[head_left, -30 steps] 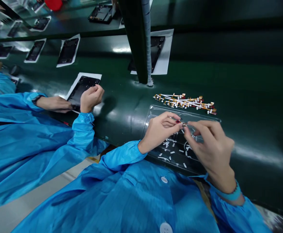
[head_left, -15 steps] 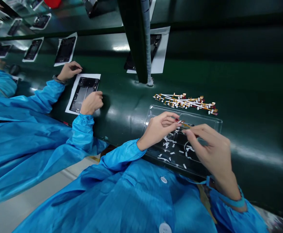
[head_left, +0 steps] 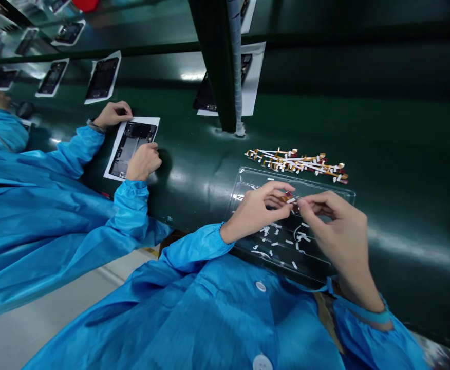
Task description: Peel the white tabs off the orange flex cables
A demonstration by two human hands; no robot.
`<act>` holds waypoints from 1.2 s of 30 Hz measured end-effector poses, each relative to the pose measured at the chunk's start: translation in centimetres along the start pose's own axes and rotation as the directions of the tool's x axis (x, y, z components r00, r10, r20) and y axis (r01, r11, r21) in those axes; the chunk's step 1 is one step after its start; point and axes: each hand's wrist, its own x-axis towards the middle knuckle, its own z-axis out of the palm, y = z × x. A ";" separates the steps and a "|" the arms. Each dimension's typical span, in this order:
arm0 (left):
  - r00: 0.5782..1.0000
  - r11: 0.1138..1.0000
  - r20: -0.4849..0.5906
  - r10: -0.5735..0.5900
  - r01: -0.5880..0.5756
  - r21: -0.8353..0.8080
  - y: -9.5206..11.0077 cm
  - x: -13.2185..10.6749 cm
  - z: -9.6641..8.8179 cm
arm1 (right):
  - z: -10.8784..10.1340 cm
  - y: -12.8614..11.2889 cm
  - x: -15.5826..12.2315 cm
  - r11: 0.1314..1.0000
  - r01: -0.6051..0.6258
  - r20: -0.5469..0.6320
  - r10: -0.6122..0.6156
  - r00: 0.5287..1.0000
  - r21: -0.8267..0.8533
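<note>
My right hand (head_left: 338,228) has closed in, fingertips pressed together on the flex cable (head_left: 287,196) my left hand (head_left: 254,210) pinches.

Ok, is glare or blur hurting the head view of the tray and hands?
Head view: a pale glare streak lies across the green conveyor belt, right of the clear plastic tray; the left hand and right hand look fairly sharp; wide-angle distortion bows the belt.

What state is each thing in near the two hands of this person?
Left hand: fingers pinching a small flex cable.
Right hand: fingers at that cable, contact unclear.
Clear plastic tray: lying flat, white scraps inside.
Flex cables: loose pile beyond the tray.
Phone frame: lying on white paper.
</note>
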 end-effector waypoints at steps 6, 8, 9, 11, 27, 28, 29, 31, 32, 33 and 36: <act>0.998 0.982 -0.023 0.056 -0.051 0.181 0.3 0.0 0.3 | 0.7 -0.1 -0.3 0.998 0.027 -0.017 -0.028 0.999 -0.048; 0.997 0.976 -0.023 0.067 -0.061 0.207 0.4 -0.1 0.3 | 0.8 -0.3 -0.3 0.998 0.032 -0.017 -0.033 0.999 -0.048; 0.997 0.975 -0.021 0.070 -0.064 0.214 0.5 -0.1 0.3 | 0.9 -0.3 -0.3 0.998 0.030 -0.019 -0.031 0.999 -0.046; 0.997 0.974 -0.016 0.074 -0.069 0.216 0.5 -0.1 0.3 | 1.0 -0.3 -0.3 0.999 0.025 -0.017 -0.026 1.000 -0.044; 0.998 0.997 0.002 -0.057 0.057 -0.052 -0.9 -0.5 -1.5 | 0.5 0.3 -0.4 1.000 0.015 0.027 -0.016 1.000 0.008; 0.996 0.993 -0.012 -0.089 0.088 -0.084 -0.9 -0.5 -1.5 | 0.5 0.2 -0.4 1.000 0.021 0.017 -0.021 1.000 0.013; 0.992 0.985 -0.024 -0.124 0.121 -0.120 -0.8 -0.4 -1.5 | 0.4 0.0 -0.5 0.999 0.031 -0.001 -0.031 1.000 0.017; 0.981 0.966 -0.033 -0.189 0.180 -0.185 -0.5 -0.4 -1.6 | 0.3 -0.5 -0.6 0.998 0.070 -0.046 -0.069 0.997 0.008; 0.977 0.958 -0.030 -0.211 0.200 -0.203 -0.3 -0.4 -1.6 | 0.3 -0.8 -0.7 0.992 0.118 -0.060 -0.120 0.991 -0.038; 0.975 0.954 -0.026 -0.222 0.212 -0.212 -0.1 -0.4 -1.7 | 0.3 -1.0 -0.7 0.976 0.185 -0.054 -0.192 0.980 -0.117; 0.975 0.955 -0.014 -0.221 0.213 -0.206 0.8 -0.6 -1.8 | 0.4 -1.4 -0.7 0.810 0.406 0.051 -0.426 0.903 -0.423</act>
